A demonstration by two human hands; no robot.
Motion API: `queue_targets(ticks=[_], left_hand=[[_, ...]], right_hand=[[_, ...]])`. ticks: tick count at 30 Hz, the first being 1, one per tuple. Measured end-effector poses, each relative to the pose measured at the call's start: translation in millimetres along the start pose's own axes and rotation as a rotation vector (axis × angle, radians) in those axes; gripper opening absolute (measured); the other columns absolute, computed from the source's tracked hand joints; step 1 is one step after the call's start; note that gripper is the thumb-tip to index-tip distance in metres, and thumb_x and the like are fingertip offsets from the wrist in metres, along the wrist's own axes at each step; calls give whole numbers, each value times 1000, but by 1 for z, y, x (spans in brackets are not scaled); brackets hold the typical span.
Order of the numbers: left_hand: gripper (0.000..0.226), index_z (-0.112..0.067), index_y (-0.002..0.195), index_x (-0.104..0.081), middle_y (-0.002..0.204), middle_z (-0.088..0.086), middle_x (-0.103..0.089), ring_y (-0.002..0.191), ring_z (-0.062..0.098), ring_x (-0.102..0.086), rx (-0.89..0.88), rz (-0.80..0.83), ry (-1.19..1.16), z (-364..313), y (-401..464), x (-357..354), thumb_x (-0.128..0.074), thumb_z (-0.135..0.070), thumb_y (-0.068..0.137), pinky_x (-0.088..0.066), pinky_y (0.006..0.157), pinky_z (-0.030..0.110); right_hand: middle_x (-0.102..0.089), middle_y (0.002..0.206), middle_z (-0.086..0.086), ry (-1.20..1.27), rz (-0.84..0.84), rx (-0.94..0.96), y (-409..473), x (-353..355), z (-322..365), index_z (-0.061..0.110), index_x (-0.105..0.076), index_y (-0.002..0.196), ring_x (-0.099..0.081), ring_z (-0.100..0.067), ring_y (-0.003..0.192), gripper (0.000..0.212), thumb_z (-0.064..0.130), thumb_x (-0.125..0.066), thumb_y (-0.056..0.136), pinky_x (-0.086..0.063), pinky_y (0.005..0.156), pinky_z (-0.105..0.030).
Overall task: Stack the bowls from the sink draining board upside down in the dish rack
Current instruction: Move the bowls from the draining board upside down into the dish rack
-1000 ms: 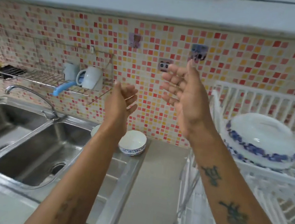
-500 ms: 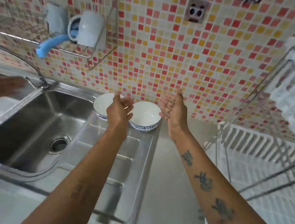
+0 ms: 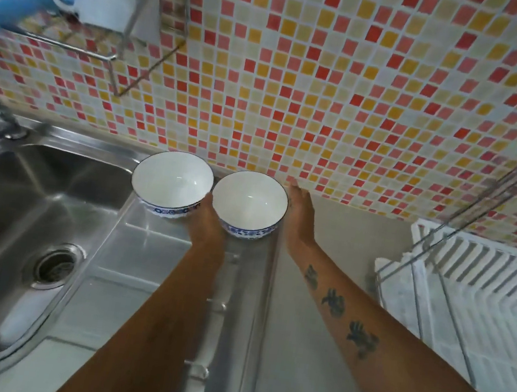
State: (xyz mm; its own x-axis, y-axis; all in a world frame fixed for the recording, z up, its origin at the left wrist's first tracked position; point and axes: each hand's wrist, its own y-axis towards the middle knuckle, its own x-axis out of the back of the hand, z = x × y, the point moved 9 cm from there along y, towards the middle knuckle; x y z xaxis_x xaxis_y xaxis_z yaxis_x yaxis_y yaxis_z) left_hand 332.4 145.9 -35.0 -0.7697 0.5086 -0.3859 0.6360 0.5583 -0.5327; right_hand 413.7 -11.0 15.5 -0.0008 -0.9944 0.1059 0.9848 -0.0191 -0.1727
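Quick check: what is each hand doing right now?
Left hand: between the two bowls, against the right bowl; grip cannot be told.
Right hand: open, flat beside that bowl, holding nothing.

Two bowls (image 3: 209, 194) side by side on draining board (image 3: 154, 267)

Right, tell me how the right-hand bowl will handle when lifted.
The right-hand bowl looks glazed and rigid, so probably fragile and slick, especially if wet. Its narrow foot may let it tip if nudged. The left hand and right hand flank it.
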Motion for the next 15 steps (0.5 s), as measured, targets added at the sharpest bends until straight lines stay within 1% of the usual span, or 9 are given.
queue_targets(ticks=[1, 3, 4, 5, 7, 8, 10, 12, 15], left_hand=[[41, -10, 138, -51, 135, 1, -58, 122, 24, -55, -1, 16, -7, 5, 7, -4, -50, -24, 100, -44, 96, 34], [39, -8, 137, -52, 128, -1, -56, 117, 22, -54, -19, -36, 7, 11, 19, -5, -50, -21, 101, -42, 99, 32], [38, -9, 136, -53, 126, 2, -57, 117, 22, -54, -33, -55, 23, 13, 24, -6, -50, -23, 100, -41, 103, 32], [40, -12, 136, -53, 131, 4, -58, 121, 25, -55, -43, -50, 40, 17, 30, -7, -50, -28, 100, -41, 109, 37], [44, -17, 136, -54, 139, 6, -57, 128, 30, -54, -33, -26, 45, 27, 41, -13, -49, -39, 98, -41, 111, 47], [45, -18, 136, -54, 141, 6, -56, 128, 31, -54, -18, -25, 28, 29, 44, -14, -47, -41, 99, -41, 111, 48], [44, -17, 140, -50, 144, 6, -53, 129, 30, -52, -4, -41, -40, 29, 45, -16, -43, -39, 102, -40, 111, 44], [47, -14, 142, -47, 145, 7, -50, 130, 31, -50, 9, -77, -76, 32, 46, -15, -38, -39, 104, -41, 109, 42], [50, -9, 141, -47, 145, 13, -51, 128, 34, -52, -1, -119, -73, 34, 50, -13, -35, -40, 104, -41, 110, 43]], right_hand=[[-55, 114, 1, -8, 8, -11, 8, -4, -6, 20, -56, 115, -55, -23, 112, 30, 40, -44, 96, -44, 100, -44], [-58, 119, -4, -30, 33, -25, 23, -11, -15, 20, -56, 112, -55, -28, 118, 29, 40, -47, 93, -42, 104, -47], [-58, 121, -5, -32, 43, -24, 29, -15, -18, 19, -58, 116, -54, -27, 120, 30, 37, -48, 94, -40, 106, -45], [-57, 123, -5, -25, 54, -17, 34, -17, -19, 16, -59, 122, -53, -26, 121, 32, 33, -47, 96, -39, 109, -45], [-55, 133, -6, -17, 78, -17, 42, -22, -19, 12, -56, 132, -49, -25, 126, 37, 27, -43, 100, -37, 112, -42], [-54, 136, -5, -17, 84, -22, 44, -24, -20, 13, -54, 134, -49, -23, 126, 38, 26, -40, 101, -37, 111, -39], [-54, 130, -2, -10, 83, -38, 49, -26, -25, 21, -56, 130, -50, -21, 119, 35, 27, -35, 103, -41, 102, -34], [-56, 127, -1, 27, 62, -70, 50, -26, -31, 28, -59, 120, -53, -23, 115, 32, 33, -32, 103, -44, 98, -37], [-58, 121, 0, 63, 34, -99, 50, -25, -37, 28, -60, 114, -54, -23, 110, 32, 33, -30, 103, -46, 97, -39]])
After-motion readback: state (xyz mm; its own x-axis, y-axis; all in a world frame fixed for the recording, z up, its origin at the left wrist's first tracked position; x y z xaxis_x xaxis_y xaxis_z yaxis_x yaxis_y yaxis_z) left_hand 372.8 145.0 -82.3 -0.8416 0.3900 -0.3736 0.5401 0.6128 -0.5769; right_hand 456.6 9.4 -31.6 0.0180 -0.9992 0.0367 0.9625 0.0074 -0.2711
